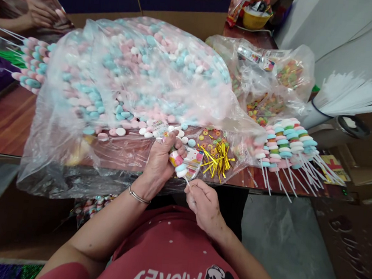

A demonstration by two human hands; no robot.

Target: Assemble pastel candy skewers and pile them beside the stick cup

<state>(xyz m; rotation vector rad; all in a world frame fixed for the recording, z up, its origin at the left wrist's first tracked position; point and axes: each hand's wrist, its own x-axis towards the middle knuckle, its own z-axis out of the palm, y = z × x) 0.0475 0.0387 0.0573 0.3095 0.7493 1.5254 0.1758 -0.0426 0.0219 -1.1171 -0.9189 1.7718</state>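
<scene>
My left hand, with a bangle at the wrist, is closed around the upper part of a candy skewer. Pink, blue and white candies show below its fingers, and a printed clear wrapper seems to cover the top; the rest is hidden. Lower down, my right hand pinches the white stick of that same skewer. Just beyond both hands lie a stack of printed clear bags and a bunch of gold twist ties. Loose white, pink and blue candies spill out near my left fingers.
A big clear bag of pastel candies fills the table's middle. Finished-looking skewers lie at right, sticks overhanging the edge. Behind them stand a container of white sticks and a bag of gummy rings. Another person's hand is at upper left.
</scene>
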